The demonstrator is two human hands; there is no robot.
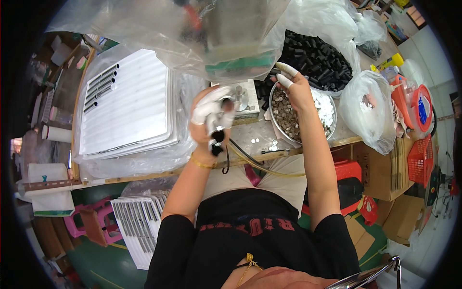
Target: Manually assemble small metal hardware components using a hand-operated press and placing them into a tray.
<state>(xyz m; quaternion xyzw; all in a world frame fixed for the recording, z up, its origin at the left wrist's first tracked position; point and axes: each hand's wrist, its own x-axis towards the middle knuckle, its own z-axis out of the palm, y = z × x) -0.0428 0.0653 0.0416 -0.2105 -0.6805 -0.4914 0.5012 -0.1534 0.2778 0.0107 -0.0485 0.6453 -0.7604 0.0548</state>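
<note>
My left hand [198, 115], its fingers in white coverings, is closed around a few short shiny tubes [219, 136] with dark open ends; motion blurs them. It is beside a small metal block fixture [249, 98] on the bench. My right hand [299, 89] reaches over a round metal bowl [333, 126] toward a heap of black cylindrical pieces [317, 62]. White coverings sit on its fingers, which are stretched and apart, with nothing visible in them. Small brownish metal discs [285, 115] fill the bowl's left part, and bright white pieces [323, 108] its right part.
At left, several shiny tubes [101, 86] lie on stacked white foam sheets [130, 111]. Clear plastic [221, 38] hangs over the bench's far side. A knotted plastic bag [368, 111] and an orange-red container [421, 108] stand at right. A hose [274, 172] crosses the front edge.
</note>
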